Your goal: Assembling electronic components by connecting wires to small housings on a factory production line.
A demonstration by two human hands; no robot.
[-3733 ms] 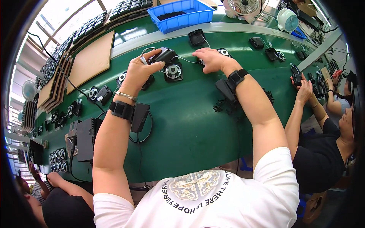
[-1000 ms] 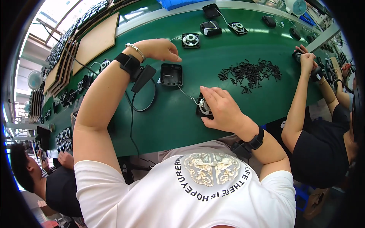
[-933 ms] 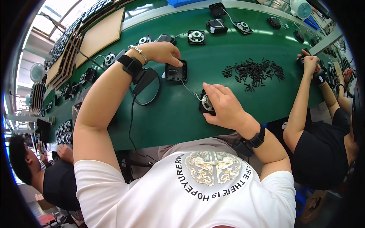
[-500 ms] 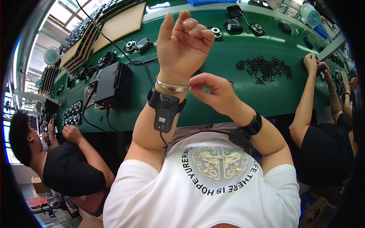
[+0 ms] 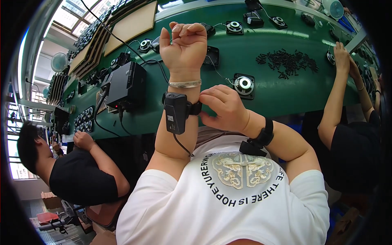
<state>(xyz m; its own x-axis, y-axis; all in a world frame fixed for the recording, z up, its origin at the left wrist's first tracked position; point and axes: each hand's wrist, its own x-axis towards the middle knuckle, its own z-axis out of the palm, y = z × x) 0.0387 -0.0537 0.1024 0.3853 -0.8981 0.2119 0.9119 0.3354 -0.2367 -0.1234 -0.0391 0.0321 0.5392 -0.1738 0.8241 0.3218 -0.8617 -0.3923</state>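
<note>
My left hand (image 5: 184, 51) is raised over the green table, palm up, with loosely bent fingers and nothing in them. A silver bangle (image 5: 185, 84) circles that wrist. Below it, a black box-shaped device (image 5: 176, 113) with a short cable is fastened to my left forearm by a black strap (image 5: 194, 108). My right hand (image 5: 224, 107) is at the strap's side, fingertips and thumb closed on its edge. Another black band (image 5: 267, 131) with a device wraps my right wrist. Just beyond my right hand lies a square-framed speaker (image 5: 244, 85) with a wire.
A pile of small black rods (image 5: 288, 63) lies on the green table (image 5: 261, 43). More speakers (image 5: 234, 27) sit along the far side. A black power box (image 5: 127, 83) with cables stands left. One person (image 5: 81, 175) works at my left, another (image 5: 355, 151) at my right.
My right hand has shifted down from beside the bangle to the strap. My left hand is a little lower, its fingers more bent. The speaker by my right hand has come into sight.
</note>
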